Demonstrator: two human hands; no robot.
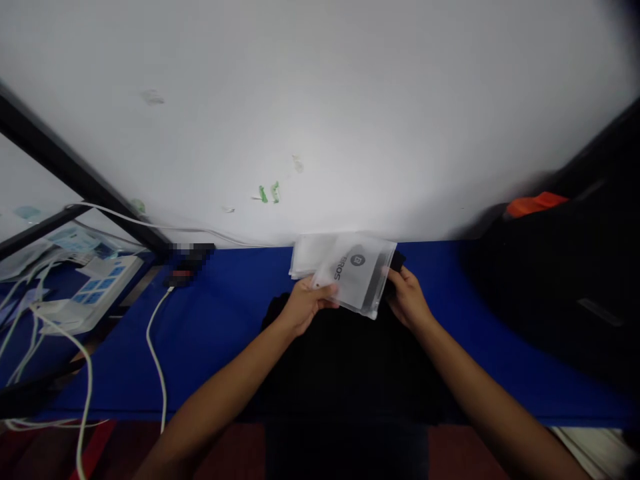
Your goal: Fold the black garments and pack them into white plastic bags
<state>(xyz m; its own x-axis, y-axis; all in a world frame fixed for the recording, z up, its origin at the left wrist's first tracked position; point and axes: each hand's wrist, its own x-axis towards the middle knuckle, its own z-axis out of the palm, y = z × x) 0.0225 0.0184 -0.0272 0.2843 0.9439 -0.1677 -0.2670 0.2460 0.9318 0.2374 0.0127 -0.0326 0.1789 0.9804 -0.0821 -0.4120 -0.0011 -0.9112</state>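
Note:
A frosted plastic zip bag [357, 267] with a dark round logo and lettering is held up over the blue table. My left hand [307, 305] pinches its left corner between thumb and fingers. At the bag's right edge, my right hand [407, 298] grips it, with a small black item [397, 260] showing just behind; whether that item is inside the bag or behind it, I cannot tell. More frosted bags [303, 257] lie behind on the table against the wall. Black fabric [350, 367] is spread beneath both hands.
A large black bag [560, 293] with an orange item [535, 204] on top stands at the right. White cables [153, 340] and a dark device [187, 263] lie at the left. Beyond a black frame is a white box [103, 293]. The blue table [215, 320] meets a white wall.

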